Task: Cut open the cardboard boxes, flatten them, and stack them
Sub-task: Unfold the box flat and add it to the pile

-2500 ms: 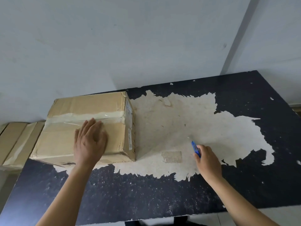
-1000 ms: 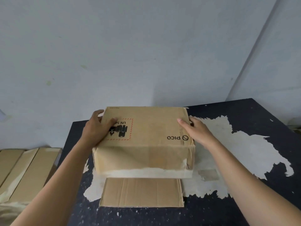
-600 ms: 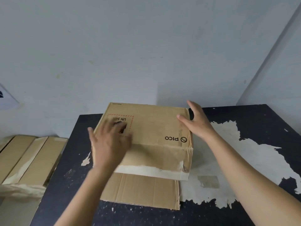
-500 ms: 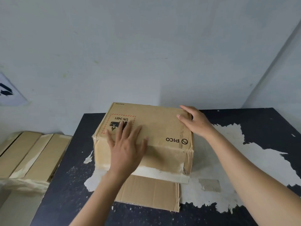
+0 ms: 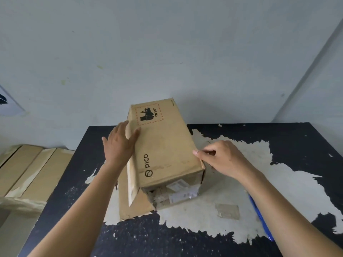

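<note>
One box (image 5: 167, 145) on surface (image 5: 297, 138); left hand (image 5: 118, 143) flat against its left side; right hand (image 5: 222, 158) pinching its right edge; one blue cutter (image 5: 260, 216) near right.

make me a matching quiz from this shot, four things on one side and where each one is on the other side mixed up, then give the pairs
Things:
1. left hand
2. right hand
3. blue cutter
4. cardboard pile

Places:
a. lying on the table, partly under a forearm
b. beyond the table's left edge
c. flat against the left side of the PICO box
d. gripping the PICO box at its right top edge

Pairs: 1-c; 2-d; 3-a; 4-b
</note>
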